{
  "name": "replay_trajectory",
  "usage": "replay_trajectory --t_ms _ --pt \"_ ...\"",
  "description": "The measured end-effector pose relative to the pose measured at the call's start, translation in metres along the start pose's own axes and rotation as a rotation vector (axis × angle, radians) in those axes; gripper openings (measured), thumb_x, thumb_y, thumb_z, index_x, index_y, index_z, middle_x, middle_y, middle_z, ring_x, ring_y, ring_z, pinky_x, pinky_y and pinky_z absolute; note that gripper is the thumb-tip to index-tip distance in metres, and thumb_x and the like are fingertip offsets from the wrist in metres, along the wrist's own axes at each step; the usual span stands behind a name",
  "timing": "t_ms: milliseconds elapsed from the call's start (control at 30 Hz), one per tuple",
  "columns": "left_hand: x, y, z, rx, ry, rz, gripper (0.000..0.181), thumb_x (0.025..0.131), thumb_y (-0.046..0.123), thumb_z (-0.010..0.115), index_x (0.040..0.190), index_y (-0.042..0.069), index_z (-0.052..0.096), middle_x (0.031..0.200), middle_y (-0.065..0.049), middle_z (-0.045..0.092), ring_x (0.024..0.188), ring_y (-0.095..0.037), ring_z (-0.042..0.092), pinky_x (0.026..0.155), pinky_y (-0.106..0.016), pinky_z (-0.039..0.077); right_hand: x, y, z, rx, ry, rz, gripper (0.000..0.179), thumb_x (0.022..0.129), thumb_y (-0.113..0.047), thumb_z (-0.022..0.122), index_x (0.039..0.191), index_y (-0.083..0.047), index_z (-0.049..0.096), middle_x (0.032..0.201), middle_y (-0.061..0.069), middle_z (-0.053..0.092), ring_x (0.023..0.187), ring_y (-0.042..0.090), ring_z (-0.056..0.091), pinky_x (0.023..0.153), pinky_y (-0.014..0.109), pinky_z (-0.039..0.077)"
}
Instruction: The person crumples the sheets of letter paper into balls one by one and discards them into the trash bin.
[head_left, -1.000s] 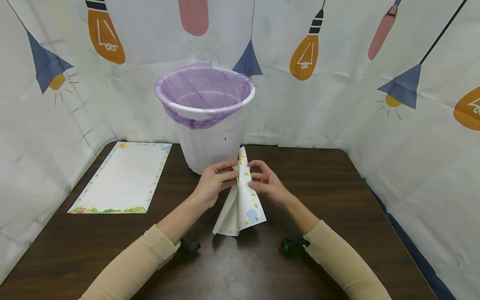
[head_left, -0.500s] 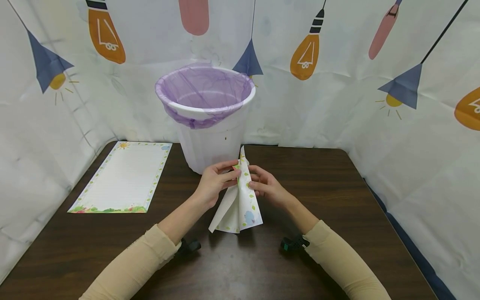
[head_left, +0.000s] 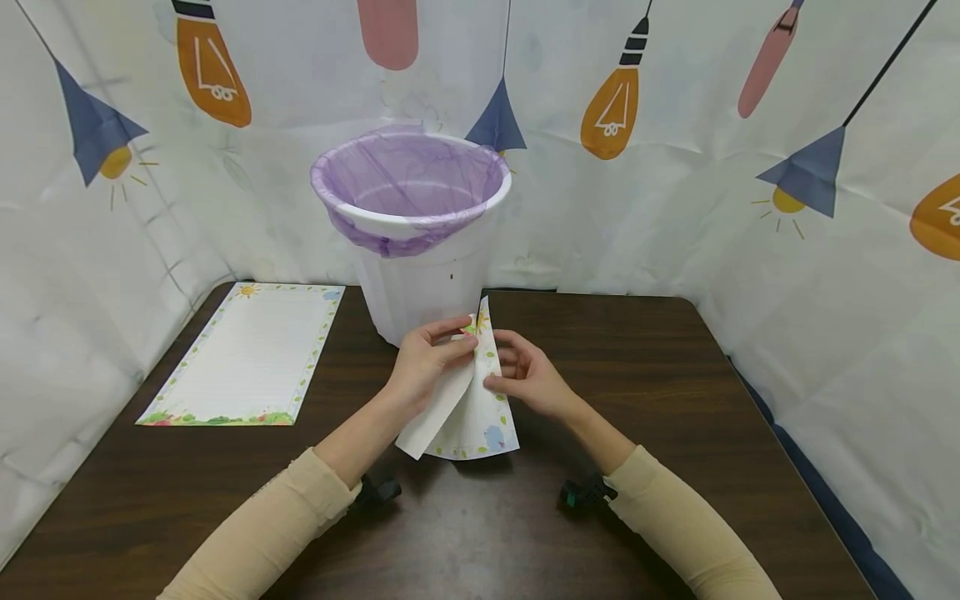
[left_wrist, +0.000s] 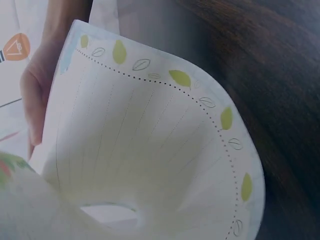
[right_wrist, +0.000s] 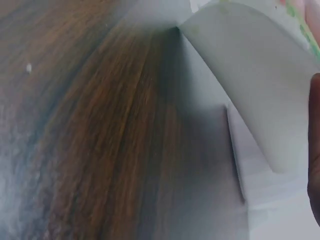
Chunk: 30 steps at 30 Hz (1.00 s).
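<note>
Head view: from where I stand, the left hand (head_left: 420, 367) and right hand (head_left: 534, 379) both pinch the bent sheet (head_left: 480, 412) over the worktop (head_left: 630, 375), roughly midway between its side edges; a light, even grip should avoid stray creases.

No legible text, labels, brands, numbers or signs in any view.

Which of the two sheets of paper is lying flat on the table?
The sheet left of the white bin; it lies flat, untouched. The other sheet is bent and held by the left hand and right hand.
</note>
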<state>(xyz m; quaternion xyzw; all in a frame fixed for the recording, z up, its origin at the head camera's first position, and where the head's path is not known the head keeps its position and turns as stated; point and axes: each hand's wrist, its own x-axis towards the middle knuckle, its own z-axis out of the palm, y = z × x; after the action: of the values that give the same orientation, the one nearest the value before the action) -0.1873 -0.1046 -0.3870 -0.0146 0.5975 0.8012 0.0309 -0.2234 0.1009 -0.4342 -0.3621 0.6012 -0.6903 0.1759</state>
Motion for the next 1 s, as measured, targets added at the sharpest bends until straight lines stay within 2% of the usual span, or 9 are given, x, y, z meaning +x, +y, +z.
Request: replay_trajectory --t_ms 67,167,367,533,667,767,867,1000 --pt "0.000 0.000 0.000 0.007 0.004 0.002 0.042 0.093 0.000 0.074 0.133 -0.005 0.064 0.123 -0.014 0.061 0.096 -0.016 0.069 0.089 -0.030 0.057 0.001 -0.002 0.002 -0.016 0.010 -0.034 0.061 0.095 0.014 0.062 0.149 0.004 0.037 0.123 0.025 0.063 0.098 0.028 0.073 0.075 0.038 0.061" --pt "0.000 0.001 -0.001 0.014 0.005 0.010 0.042 0.094 0.001 0.074 0.134 -0.005 0.063 0.129 -0.014 0.060 0.098 -0.016 0.069 0.088 -0.030 0.057 0.002 -0.004 0.005 -0.058 0.035 -0.066 0.054 0.099 0.009 0.059 0.149 0.004 0.040 0.120 0.026 0.062 0.095 0.027 0.073 0.072 0.037 0.061" --pt "0.000 0.000 -0.003 0.002 -0.012 0.016 0.043 0.094 0.001 0.073 0.136 -0.005 0.062 0.133 -0.016 0.060 0.099 -0.017 0.070 0.089 -0.030 0.057 0.001 -0.004 0.008 -0.149 0.147 -0.080 0.031 0.106 -0.001 0.052 0.135 0.010 0.056 0.111 0.023 0.068 0.082 0.018 0.071 0.066 0.031 0.060" --pt "0.000 -0.001 -0.003 -0.002 -0.008 0.010 0.042 0.095 0.000 0.072 0.135 -0.004 0.063 0.130 -0.015 0.060 0.096 -0.016 0.071 0.088 -0.030 0.057 0.003 -0.005 0.008 -0.124 0.176 -0.112 0.021 0.104 0.004 0.054 0.116 0.017 0.065 0.107 0.021 0.068 0.085 0.017 0.067 0.070 0.028 0.058" --pt "-0.001 0.000 -0.004 0.003 -0.010 0.011 0.042 0.095 0.000 0.072 0.135 -0.004 0.062 0.130 -0.015 0.060 0.095 -0.016 0.072 0.088 -0.030 0.057 0.004 -0.008 0.006 -0.073 0.209 -0.084 0.018 0.099 0.007 0.060 0.113 0.017 0.065 0.102 0.011 0.069 0.086 0.016 0.065 0.071 0.026 0.056" --pt "-0.001 0.000 -0.004 -0.002 -0.014 0.014 0.042 0.095 0.001 0.073 0.135 -0.004 0.062 0.128 -0.015 0.061 0.096 -0.017 0.072 0.089 -0.031 0.057 0.006 -0.011 0.005 -0.028 0.243 -0.052 0.019 0.095 0.007 0.064 0.112 0.014 0.067 0.094 0.006 0.069 0.079 0.014 0.065 0.067 0.026 0.057" --pt "-0.001 0.002 -0.003 -0.011 -0.010 0.013 0.042 0.095 0.001 0.073 0.136 -0.004 0.062 0.126 -0.015 0.062 0.097 -0.017 0.071 0.091 -0.033 0.057 0.008 -0.013 0.004 -0.014 0.259 -0.030 0.015 0.092 0.007 0.067 0.105 0.003 0.073 0.086 0.003 0.067 0.074 0.013 0.062 0.064 0.025 0.055" --pt "-0.003 0.003 -0.002 -0.017 0.011 0.014 0.042 0.095 0.003 0.073 0.135 -0.003 0.063 0.124 -0.013 0.063 0.097 -0.016 0.070 0.092 -0.036 0.056 0.009 -0.012 0.005 0.007 0.245 0.002 0.022 0.091 0.007 0.067 0.097 -0.012 0.076 0.083 0.002 0.067 0.071 0.013 0.061 0.062 0.027 0.055"
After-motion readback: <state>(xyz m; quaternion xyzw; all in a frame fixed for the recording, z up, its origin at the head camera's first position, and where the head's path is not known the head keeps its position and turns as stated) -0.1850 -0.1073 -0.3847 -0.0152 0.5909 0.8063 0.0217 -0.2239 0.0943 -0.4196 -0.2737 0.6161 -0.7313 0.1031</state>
